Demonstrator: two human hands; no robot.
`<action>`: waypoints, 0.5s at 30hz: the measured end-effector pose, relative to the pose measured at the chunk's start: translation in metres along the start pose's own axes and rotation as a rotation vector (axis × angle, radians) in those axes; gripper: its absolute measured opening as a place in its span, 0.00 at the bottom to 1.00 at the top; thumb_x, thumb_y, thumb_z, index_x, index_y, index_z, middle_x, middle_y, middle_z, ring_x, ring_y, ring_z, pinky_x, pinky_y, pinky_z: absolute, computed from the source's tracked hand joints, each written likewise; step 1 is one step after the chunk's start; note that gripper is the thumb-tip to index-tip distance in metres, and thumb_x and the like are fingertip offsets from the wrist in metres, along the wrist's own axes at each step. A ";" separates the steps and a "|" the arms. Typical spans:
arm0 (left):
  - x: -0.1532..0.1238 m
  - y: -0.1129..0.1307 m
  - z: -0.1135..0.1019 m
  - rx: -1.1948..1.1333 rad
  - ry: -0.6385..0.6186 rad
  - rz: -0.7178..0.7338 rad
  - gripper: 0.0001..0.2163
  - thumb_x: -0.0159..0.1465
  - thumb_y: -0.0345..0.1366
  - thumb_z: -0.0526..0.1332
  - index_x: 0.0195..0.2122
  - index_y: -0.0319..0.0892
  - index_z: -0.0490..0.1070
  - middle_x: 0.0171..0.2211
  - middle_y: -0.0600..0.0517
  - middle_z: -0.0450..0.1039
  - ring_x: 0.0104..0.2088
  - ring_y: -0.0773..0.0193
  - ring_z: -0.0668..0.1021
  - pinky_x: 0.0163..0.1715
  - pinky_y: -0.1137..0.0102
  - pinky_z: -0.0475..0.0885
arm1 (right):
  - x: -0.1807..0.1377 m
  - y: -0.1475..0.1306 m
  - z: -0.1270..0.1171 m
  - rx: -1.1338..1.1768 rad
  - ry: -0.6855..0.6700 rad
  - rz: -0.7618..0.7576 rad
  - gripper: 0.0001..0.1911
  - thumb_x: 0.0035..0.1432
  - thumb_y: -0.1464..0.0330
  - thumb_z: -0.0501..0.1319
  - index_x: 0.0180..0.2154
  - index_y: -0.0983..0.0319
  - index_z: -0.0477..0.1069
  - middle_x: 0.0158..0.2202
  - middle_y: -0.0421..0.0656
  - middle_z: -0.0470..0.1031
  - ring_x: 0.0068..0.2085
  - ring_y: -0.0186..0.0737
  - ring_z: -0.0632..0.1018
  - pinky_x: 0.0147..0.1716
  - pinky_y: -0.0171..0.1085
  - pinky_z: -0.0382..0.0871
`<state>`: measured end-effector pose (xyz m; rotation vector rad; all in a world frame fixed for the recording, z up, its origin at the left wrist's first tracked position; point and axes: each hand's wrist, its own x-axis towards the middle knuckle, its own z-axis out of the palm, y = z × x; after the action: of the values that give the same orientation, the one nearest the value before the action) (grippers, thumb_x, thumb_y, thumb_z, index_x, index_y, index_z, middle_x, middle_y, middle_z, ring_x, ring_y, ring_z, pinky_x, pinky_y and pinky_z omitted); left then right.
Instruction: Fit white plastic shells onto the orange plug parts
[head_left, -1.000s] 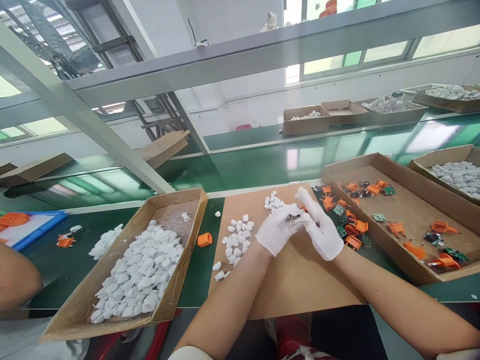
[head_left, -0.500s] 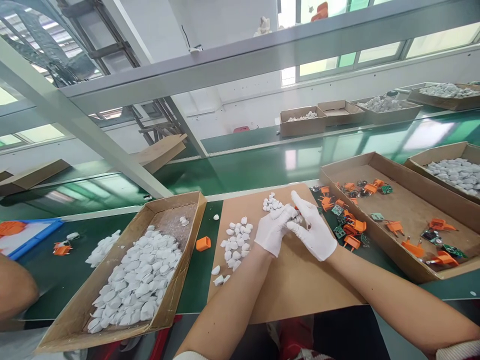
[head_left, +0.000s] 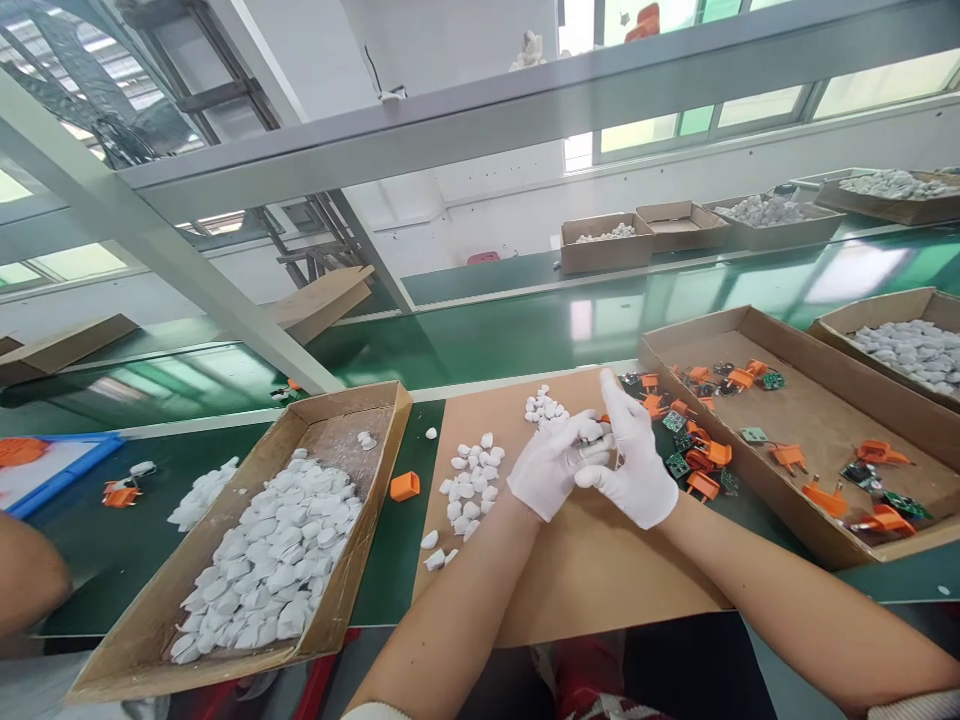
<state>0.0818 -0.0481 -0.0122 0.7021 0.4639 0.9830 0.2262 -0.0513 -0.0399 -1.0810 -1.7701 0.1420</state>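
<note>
Both my hands wear white gloves and meet above a brown cardboard sheet (head_left: 600,570). My left hand (head_left: 546,470) is curled round a small white plastic piece (head_left: 591,434). My right hand (head_left: 636,462) presses against the same piece, forefinger stretched up, the other fingers folded on it. A bit of orange shows between the hands. Loose white plastic shells (head_left: 471,484) lie on the sheet left of my hands, with a smaller cluster of shells (head_left: 543,406) just behind them.
A cardboard tray (head_left: 142,640) of white shells sits at the left, a single orange part (head_left: 405,486) beside it. A tray (head_left: 780,520) of orange plugs and green circuit boards lies at the right. A green conveyor belt (head_left: 525,330) runs behind. Another person's arm (head_left: 26,580) shows at far left.
My hands have stayed together over the sheet, shifting slightly; my right forefinger stays raised while the fingers work the small piece. The camera view moved a little.
</note>
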 end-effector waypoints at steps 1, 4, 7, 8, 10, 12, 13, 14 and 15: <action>0.001 0.000 0.000 -0.027 0.031 0.008 0.11 0.60 0.43 0.68 0.35 0.39 0.75 0.37 0.48 0.73 0.39 0.61 0.76 0.42 0.67 0.73 | -0.001 0.002 0.002 -0.077 0.062 -0.046 0.52 0.56 0.39 0.54 0.71 0.60 0.44 0.70 0.55 0.52 0.66 0.63 0.61 0.61 0.58 0.62; 0.002 0.000 -0.002 -0.058 0.053 0.021 0.12 0.62 0.41 0.67 0.43 0.41 0.77 0.46 0.46 0.74 0.46 0.59 0.76 0.47 0.67 0.72 | -0.001 0.007 0.007 -0.253 0.150 -0.147 0.45 0.61 0.45 0.54 0.71 0.57 0.43 0.73 0.53 0.44 0.68 0.66 0.55 0.61 0.63 0.58; 0.001 -0.003 -0.006 -0.058 0.027 0.022 0.14 0.63 0.39 0.66 0.49 0.42 0.76 0.48 0.46 0.74 0.48 0.60 0.76 0.49 0.68 0.71 | -0.001 0.006 0.007 -0.355 0.119 -0.190 0.36 0.63 0.51 0.55 0.68 0.55 0.53 0.72 0.50 0.47 0.67 0.66 0.57 0.59 0.64 0.58; 0.001 -0.005 -0.007 -0.054 0.037 0.031 0.15 0.63 0.39 0.66 0.50 0.42 0.76 0.48 0.46 0.75 0.49 0.60 0.76 0.49 0.68 0.71 | -0.002 0.004 0.006 -0.384 0.105 -0.182 0.34 0.63 0.53 0.55 0.67 0.55 0.55 0.72 0.50 0.49 0.66 0.66 0.58 0.58 0.65 0.57; 0.000 -0.008 -0.008 -0.035 0.076 0.070 0.16 0.62 0.38 0.67 0.51 0.41 0.76 0.47 0.46 0.75 0.49 0.60 0.76 0.50 0.67 0.71 | -0.003 0.000 0.004 -0.437 0.085 -0.152 0.30 0.64 0.56 0.55 0.66 0.54 0.59 0.70 0.49 0.54 0.66 0.66 0.59 0.59 0.66 0.53; -0.002 -0.009 -0.007 0.009 0.101 0.110 0.16 0.61 0.38 0.68 0.50 0.40 0.77 0.46 0.46 0.76 0.49 0.59 0.76 0.50 0.67 0.71 | -0.003 -0.003 0.003 -0.477 0.075 -0.135 0.28 0.64 0.56 0.55 0.64 0.51 0.60 0.69 0.48 0.58 0.66 0.65 0.60 0.60 0.66 0.49; -0.003 -0.009 -0.005 0.040 0.100 0.117 0.16 0.61 0.38 0.68 0.48 0.40 0.77 0.46 0.45 0.76 0.48 0.59 0.76 0.49 0.67 0.71 | -0.002 -0.003 0.002 -0.486 0.063 -0.146 0.27 0.64 0.56 0.55 0.64 0.50 0.62 0.68 0.49 0.60 0.65 0.66 0.61 0.59 0.67 0.49; -0.004 -0.007 -0.003 0.071 0.093 0.119 0.15 0.61 0.39 0.68 0.47 0.39 0.78 0.46 0.45 0.76 0.48 0.58 0.77 0.49 0.66 0.71 | -0.001 -0.002 0.001 -0.482 0.050 -0.165 0.27 0.64 0.55 0.56 0.63 0.50 0.63 0.67 0.50 0.61 0.65 0.66 0.62 0.59 0.67 0.50; -0.004 -0.005 -0.001 0.097 0.085 0.113 0.14 0.61 0.40 0.68 0.44 0.39 0.79 0.45 0.45 0.76 0.46 0.58 0.77 0.48 0.66 0.71 | 0.001 0.000 0.000 -0.461 0.034 -0.185 0.28 0.63 0.54 0.56 0.62 0.51 0.64 0.67 0.51 0.61 0.65 0.66 0.63 0.58 0.67 0.51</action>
<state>0.0818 -0.0532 -0.0163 0.7821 0.5537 1.1050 0.2256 -0.0505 -0.0392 -1.2201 -1.9099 -0.4141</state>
